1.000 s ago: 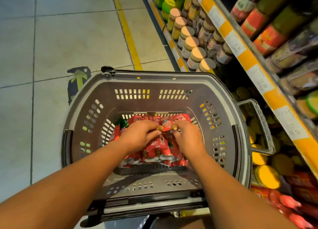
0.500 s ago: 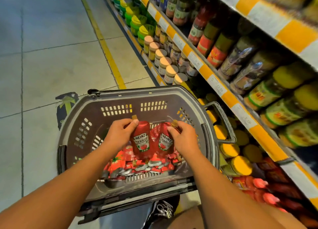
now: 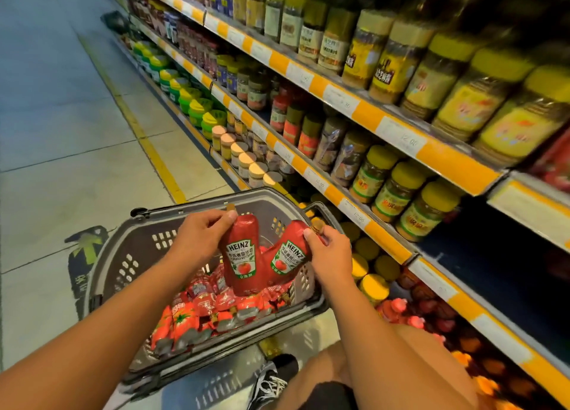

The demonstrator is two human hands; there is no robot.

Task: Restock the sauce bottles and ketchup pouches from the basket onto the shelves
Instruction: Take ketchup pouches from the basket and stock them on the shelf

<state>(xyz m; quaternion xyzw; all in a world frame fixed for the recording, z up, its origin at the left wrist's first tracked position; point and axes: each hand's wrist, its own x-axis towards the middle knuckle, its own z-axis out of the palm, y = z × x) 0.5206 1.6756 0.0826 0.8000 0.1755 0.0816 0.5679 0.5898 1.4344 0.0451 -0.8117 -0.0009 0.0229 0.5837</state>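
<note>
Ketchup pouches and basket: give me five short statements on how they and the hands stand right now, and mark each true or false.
1. Each hand holds one Heinz pouch by its top. True: the left hand grips the left pouch, the right hand the right pouch.
2. Both pouches are already on a shelf. False: they hang above the basket.
3. The basket is empty. False: red sachets lie inside it.
4. The shelves are on the person's right. True.
5. The held pouches are green. False: red.
</note>
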